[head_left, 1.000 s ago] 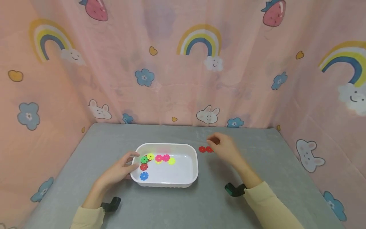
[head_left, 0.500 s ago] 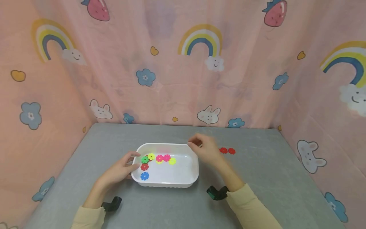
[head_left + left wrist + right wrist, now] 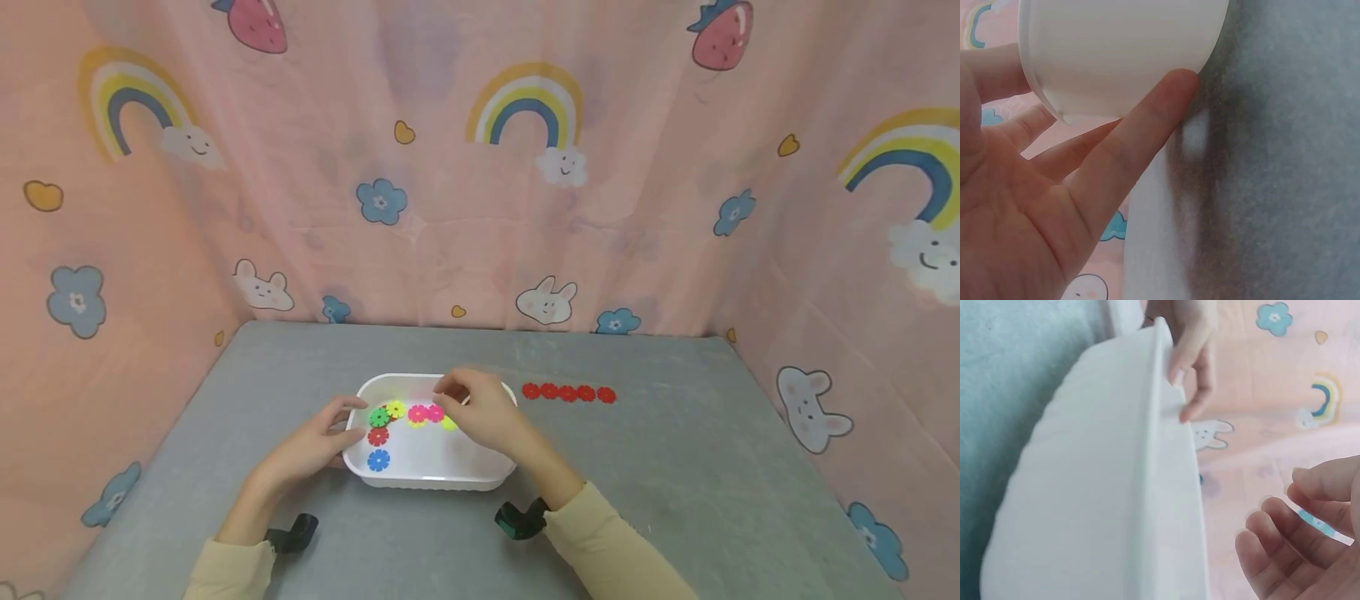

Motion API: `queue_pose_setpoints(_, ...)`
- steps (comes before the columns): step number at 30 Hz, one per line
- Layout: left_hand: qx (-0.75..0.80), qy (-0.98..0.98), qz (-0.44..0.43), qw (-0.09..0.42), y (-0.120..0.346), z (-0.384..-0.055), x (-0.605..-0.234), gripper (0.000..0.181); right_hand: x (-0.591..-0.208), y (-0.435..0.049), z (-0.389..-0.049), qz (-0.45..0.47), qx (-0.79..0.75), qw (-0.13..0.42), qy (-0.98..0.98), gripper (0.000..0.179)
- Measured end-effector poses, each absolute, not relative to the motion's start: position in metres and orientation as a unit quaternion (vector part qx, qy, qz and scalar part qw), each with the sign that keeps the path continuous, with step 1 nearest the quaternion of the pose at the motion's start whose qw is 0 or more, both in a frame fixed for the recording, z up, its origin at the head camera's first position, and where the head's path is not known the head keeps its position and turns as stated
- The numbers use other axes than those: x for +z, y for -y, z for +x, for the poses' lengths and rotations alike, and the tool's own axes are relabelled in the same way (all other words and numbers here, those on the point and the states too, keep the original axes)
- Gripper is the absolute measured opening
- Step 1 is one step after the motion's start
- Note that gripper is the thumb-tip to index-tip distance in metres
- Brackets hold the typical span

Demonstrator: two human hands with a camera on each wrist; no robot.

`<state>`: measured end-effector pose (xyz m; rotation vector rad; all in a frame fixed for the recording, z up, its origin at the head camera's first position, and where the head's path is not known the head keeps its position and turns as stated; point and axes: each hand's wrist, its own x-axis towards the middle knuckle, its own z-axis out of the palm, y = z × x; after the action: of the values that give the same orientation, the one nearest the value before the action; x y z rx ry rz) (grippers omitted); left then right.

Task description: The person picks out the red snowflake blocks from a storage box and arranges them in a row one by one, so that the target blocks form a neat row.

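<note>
Nearest are the left sleeve [image 3: 232,573] and right sleeve [image 3: 615,550], each with a dark wrist camera [image 3: 522,518] ahead of it. The left hand [image 3: 318,446] grips the left end of the white tray [image 3: 442,461], which stands on the grey surface [image 3: 712,475]; maintain this hold, as the tray could slide if pushed. Along that end lie a blue disc [image 3: 378,460], a red disc [image 3: 378,437] and a green disc [image 3: 378,417] close to a yellow disc [image 3: 395,409]. The right hand [image 3: 483,410] is apart from the left, above the tray, thumb and index finger close together with no disc visible between them. Below its fingertips, two pink discs [image 3: 417,413] lie partly over yellow. The step in hand appears to be picking up a disc: part the fingertips, lower them to one rim, pinch a single piece. Overlapping discs may lift together; separate them first. Clear the tray wall when raising. Beyond the right hand, five red discs [image 3: 567,393] form a row; whether they interlock cannot be told. A printed pink curtain [image 3: 450,250] hangs behind.
</note>
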<state>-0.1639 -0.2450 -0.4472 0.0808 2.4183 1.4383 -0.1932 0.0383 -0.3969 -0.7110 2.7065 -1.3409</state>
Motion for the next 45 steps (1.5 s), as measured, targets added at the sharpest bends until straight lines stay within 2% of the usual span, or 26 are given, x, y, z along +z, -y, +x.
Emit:
queue_pose_setpoints(5,0.501,-0.849,0.027,0.166,0.244,-0.163,-0.446,0.053,-0.408,-0.021,-0.194,-0.249,-0.428,0.044,-0.868,0.017)
queue_pose_setpoints(17,0.504,-0.848,0.031,0.162,0.245,-0.162,-0.445,0.052,-0.429,0.018,-0.2,-0.31,-0.387,0.064,-0.866,0.013)
queue_pose_setpoints(26,0.523,-0.837,0.037,0.158,0.245,-0.164,-0.448,0.048,-0.442,0.036,-0.204,-0.314,-0.356,0.139,-0.869,0.017)
queue_pose_setpoints(35,0.514,-0.843,0.034,0.158,0.246,-0.163,-0.447,0.05,-0.447,0.044,-0.204,-0.283,-0.319,0.182,-0.886,0.018)
queue_pose_setpoints(39,0.512,-0.844,0.035,0.158,0.246,-0.163,-0.446,0.049,-0.448,0.046,-0.205,-0.276,-0.314,0.187,-0.889,0.019)
queue_pose_setpoints(45,0.51,-0.845,0.033,0.159,0.246,-0.163,-0.446,0.048,-0.453,0.048,-0.207,-0.285,-0.296,0.165,-0.896,0.023)
